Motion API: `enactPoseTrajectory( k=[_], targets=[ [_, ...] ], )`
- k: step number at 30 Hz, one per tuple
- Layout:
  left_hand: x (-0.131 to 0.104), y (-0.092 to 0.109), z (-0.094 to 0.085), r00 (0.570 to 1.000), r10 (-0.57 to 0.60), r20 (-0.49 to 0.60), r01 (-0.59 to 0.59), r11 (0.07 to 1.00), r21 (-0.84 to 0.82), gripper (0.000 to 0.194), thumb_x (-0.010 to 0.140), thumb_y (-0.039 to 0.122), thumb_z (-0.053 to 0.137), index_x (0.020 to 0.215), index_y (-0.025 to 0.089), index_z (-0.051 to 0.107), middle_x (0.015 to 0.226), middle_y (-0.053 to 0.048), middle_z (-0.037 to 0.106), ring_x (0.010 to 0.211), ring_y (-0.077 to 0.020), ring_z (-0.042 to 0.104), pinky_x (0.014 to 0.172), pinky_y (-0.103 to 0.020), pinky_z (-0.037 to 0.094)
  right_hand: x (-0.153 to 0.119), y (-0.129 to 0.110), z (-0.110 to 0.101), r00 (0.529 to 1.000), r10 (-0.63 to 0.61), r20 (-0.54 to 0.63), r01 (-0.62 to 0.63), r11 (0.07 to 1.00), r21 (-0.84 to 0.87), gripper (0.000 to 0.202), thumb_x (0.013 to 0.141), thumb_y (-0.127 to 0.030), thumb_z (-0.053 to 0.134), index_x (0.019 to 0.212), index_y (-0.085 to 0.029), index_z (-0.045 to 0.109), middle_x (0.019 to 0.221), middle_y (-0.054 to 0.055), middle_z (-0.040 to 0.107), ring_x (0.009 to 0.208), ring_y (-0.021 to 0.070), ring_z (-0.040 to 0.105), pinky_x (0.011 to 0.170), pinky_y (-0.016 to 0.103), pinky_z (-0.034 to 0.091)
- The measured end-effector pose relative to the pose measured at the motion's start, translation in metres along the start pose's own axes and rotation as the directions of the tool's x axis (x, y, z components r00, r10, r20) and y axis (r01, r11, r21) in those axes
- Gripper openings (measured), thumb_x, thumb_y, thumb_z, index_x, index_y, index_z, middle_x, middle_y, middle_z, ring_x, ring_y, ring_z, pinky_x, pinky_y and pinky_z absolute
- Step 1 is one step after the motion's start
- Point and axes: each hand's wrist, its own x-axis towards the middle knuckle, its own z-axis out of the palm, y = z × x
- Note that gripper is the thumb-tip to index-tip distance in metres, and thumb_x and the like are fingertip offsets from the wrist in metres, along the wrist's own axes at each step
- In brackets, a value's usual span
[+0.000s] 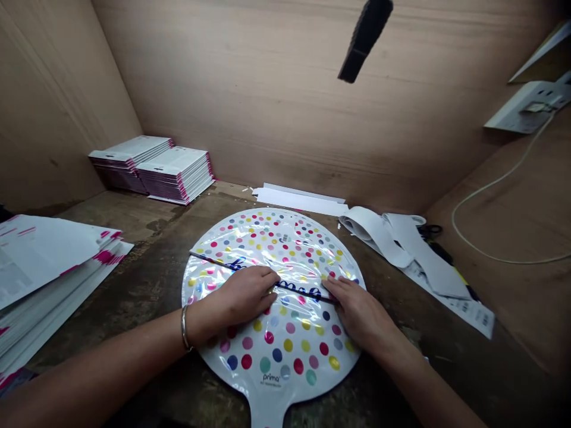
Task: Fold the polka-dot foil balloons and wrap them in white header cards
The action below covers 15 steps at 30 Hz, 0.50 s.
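Observation:
A round white foil balloon with coloured dots lies flat on the dark table, its neck toward me. A dark line or fold edge runs slantwise across it, over blue lettering. My left hand, with a bangle at the wrist, presses on the balloon near its middle, fingers close together over that line. My right hand rests on the balloon's right side, fingers laid on the line's right end. Whether either hand pinches the film cannot be made out.
Stacked printed cards stand at the back left, and a larger pile of cards at the left. White label strips and black-handled scissors lie right. A power strip with a cable hangs on the right wall.

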Motion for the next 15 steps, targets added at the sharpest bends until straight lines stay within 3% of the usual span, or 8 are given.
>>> enactPoseTrajectory(
  k=[2,4,8,11,13,15],
  targets=[
    [0.000,-0.003,-0.004,1.000,-0.022,0.001,0.022,1.000,0.021,0.028,0.088,0.033,0.048,0.112,0.020,0.054,0.099,-0.007,0.061,0.089,-0.0217,0.058,0.078,-0.032,0.045,-0.004,-0.002,-0.002,0.999,0.024,-0.045,-0.026,0.999,-0.041,0.044,0.082,-0.007,0.039,0.119,-0.017,0.060,0.120,0.011,0.063,0.114,0.0276,0.054,0.095,0.041,0.044],
    [0.004,-0.003,-0.007,0.999,-0.034,-0.001,0.033,0.998,0.049,0.032,0.086,0.035,0.053,0.114,0.021,0.054,0.101,-0.007,0.061,0.091,-0.0233,0.058,0.078,-0.034,0.045,-0.013,-0.019,-0.003,0.995,0.072,-0.073,-0.077,0.995,-0.061,0.039,0.083,-0.007,0.038,0.112,-0.015,0.063,0.104,0.014,0.068,0.095,0.0268,0.062,0.080,0.038,0.049],
    [0.011,0.003,-0.007,0.994,0.107,0.036,-0.109,0.991,0.079,0.015,0.087,0.024,0.053,0.100,0.021,0.060,0.096,-0.005,0.063,0.091,-0.0217,0.058,0.086,-0.035,0.042,-0.036,-0.075,-0.012,0.997,0.042,0.062,-0.047,0.996,0.070,0.040,0.082,-0.002,0.037,0.111,-0.016,0.062,0.090,0.011,0.069,0.081,0.0221,0.064,0.072,0.032,0.050],
    [0.005,0.005,-0.003,0.989,0.140,0.048,-0.139,0.990,-0.033,0.014,0.085,0.013,0.050,0.091,0.019,0.062,0.093,-0.005,0.065,0.089,-0.0195,0.059,0.084,-0.032,0.043,-0.051,-0.094,-0.029,0.984,-0.143,0.111,0.109,0.957,0.269,0.045,0.083,-0.019,0.052,0.127,-0.016,0.052,0.114,0.013,0.064,0.104,0.0263,0.060,0.088,0.038,0.049],
    [-0.006,0.001,-0.001,0.999,0.043,-0.010,-0.044,0.977,-0.207,0.021,0.082,0.010,0.050,0.096,0.019,0.063,0.097,-0.004,0.066,0.090,-0.0177,0.060,0.081,-0.027,0.045,-0.058,-0.084,-0.041,0.953,-0.296,0.072,0.253,0.901,0.353,0.079,0.073,-0.031,0.068,0.142,-0.016,0.033,0.141,0.014,0.043,0.128,0.0294,0.041,0.102,0.040,0.040],
    [-0.022,-0.005,0.000,0.997,-0.063,-0.052,0.037,0.916,-0.398,0.027,0.081,0.010,0.050,0.102,0.020,0.063,0.100,-0.002,0.067,0.091,-0.0156,0.062,0.083,-0.025,0.045,-0.060,-0.061,-0.045,0.930,-0.364,0.038,0.326,0.870,0.369,0.092,0.071,-0.033,0.071,0.146,-0.021,0.020,0.152,0.009,0.022,0.138,0.0278,0.023,0.109,0.040,0.031]
  ],
)
